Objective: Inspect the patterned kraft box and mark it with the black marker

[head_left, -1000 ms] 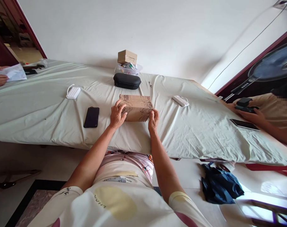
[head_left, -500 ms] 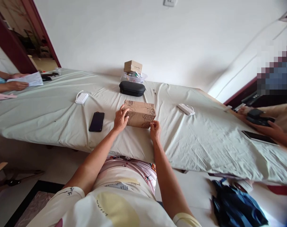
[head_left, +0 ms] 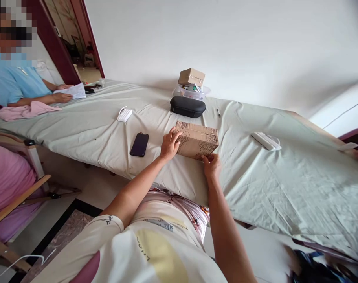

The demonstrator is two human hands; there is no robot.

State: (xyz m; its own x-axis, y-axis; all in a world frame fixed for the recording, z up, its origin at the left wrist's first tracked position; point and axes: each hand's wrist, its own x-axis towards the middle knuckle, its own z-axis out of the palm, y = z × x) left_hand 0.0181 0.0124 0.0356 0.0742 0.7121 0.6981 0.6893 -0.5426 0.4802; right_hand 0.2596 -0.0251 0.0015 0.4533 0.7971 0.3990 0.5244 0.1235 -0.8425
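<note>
A brown cardboard box (head_left: pixel 198 138) with dark printed patterns lies on the cloth-covered table (head_left: pixel 285 181) just in front of me. My left hand (head_left: pixel 169 145) grips its left end, fingers curled over the top edge. At the box's near right corner, my right hand (head_left: pixel 211 164) pinches the lower edge with its fingers closed. The box rests on the cloth between both hands.
A black phone (head_left: pixel 139 144) lies left of the box. Behind it are a black zip case (head_left: pixel 187 106), a small cardboard box (head_left: pixel 191 77) on a clear tub, a pen (head_left: pixel 218 113), and white packs (head_left: pixel 124 114) (head_left: pixel 266 140). A person in blue (head_left: pixel 19 84) sits far left with paper (head_left: pixel 73 90).
My view has swung left, bringing the person in blue into sight and losing the person on the right. My right hand slid from the box's right end to its near corner.
</note>
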